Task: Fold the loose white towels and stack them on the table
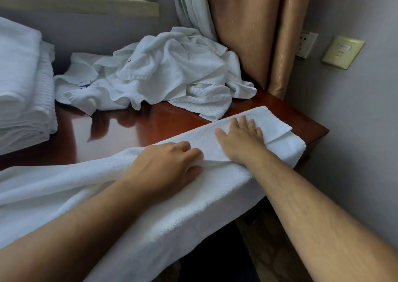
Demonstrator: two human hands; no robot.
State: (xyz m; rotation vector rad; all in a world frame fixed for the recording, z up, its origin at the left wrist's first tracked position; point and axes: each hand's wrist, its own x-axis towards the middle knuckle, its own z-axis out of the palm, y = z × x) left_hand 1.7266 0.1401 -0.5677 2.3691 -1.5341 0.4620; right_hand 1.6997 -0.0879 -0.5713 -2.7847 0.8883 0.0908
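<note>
Pressing flat on the towel (204, 206) lying along the near edge of the table (133, 128), the right hand (239, 139) is holding it down with straight fingers, while the left hand (165, 165) is curling its fingers round a fold just beside. A folded stack (21, 92) is sitting at the table's left. A loose pile (163, 72) is waiting behind, so much folding probably remains.

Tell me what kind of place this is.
Probably a hotel room: a heap of white towels on a glossy table, a folded stack beside it, and curtains by a wall socket.
</note>
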